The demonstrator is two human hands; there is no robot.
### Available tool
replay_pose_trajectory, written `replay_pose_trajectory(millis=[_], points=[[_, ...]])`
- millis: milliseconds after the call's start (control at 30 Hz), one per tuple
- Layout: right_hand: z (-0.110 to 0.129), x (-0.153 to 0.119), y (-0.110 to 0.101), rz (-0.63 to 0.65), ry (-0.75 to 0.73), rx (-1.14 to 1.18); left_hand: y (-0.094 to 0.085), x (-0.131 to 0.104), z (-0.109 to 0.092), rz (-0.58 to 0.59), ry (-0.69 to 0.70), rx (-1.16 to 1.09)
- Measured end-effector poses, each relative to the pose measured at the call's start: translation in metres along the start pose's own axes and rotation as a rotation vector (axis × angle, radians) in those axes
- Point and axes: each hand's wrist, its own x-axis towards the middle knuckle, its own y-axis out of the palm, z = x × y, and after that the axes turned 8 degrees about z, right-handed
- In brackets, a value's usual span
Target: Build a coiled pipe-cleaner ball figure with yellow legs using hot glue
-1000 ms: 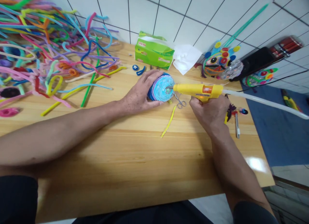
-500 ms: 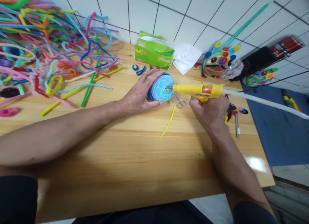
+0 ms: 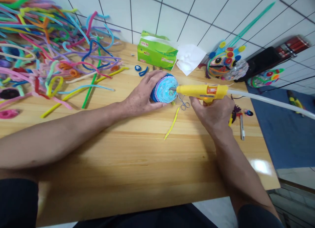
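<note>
My left hand is wrapped round a rounded object coiled in blue and purple pipe cleaner, its light blue end turned to the right. In my right hand is a yellow hot glue gun, gripped by its handle. The gun's metal nozzle is at the centre of the coiled end; whether it touches cannot be made out. From the back of the gun runs a long white glue stick. Just below the coiled object lie small scissors, partly hidden, and a short yellow pipe cleaner.
Many coloured pipe cleaners are heaped at the left. A green tissue pack and white paper stand by the tiled wall. Decorated crafts, a dark flask and a utility knife are at the right.
My right thumb has shifted slightly left and up on the gun's handle. The white glue stick's far end sits a little higher. My left hand and the coiled object have stayed put.
</note>
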Motion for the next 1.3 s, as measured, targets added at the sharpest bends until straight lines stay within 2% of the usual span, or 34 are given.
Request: replay_pose_trajectory(millis=[233,433,833,1300], points=[[-0.001,0.0024,-0.0012,-0.006,-0.027,-0.057,-0.0001,0.0008,0.001,0.011,-0.001,-0.035],[0.0003,0.004,-0.0033,0.01,-0.03,-0.059,0.0003,0.0011,-0.0014,0.005,-0.054,-0.046],[0.0032,0.0054,-0.0071,0.052,-0.009,-0.013,-0.0024,0.0017,-0.0023,0.036,-0.057,-0.026],[0.0035,0.0054,-0.0062,0.033,-0.008,-0.036,-0.0009,0.0014,-0.0023,0.01,-0.045,-0.029]])
